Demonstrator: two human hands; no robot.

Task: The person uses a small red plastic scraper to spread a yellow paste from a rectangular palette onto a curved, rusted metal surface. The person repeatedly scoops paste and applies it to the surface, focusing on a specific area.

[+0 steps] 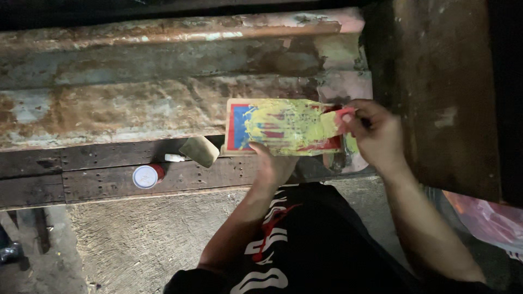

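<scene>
Edges crowded our workspace: a rusted metal panel [136, 98] ran across the top, a dark upright surface [447, 87] closed the right side, and a wooden plank [98, 179] lay below the panel. Bare concrete floor [136, 239] gave the only open room, down and to the left. We held a cardboard piece [283, 128], blue and red and smeared with yellowish putty, against the panel's lower edge. Our left hand [272, 166] came up from beneath, fingers curled under the cardboard's bottom edge to support it. Our right hand [376, 133], wrist bent inward, pinched a putty-coated scraper [335, 121] resting on the cardboard's right end. On the plank sat a small can [147, 176] with a white lid and a second scraper [200, 151], both well apart from our hands.
</scene>
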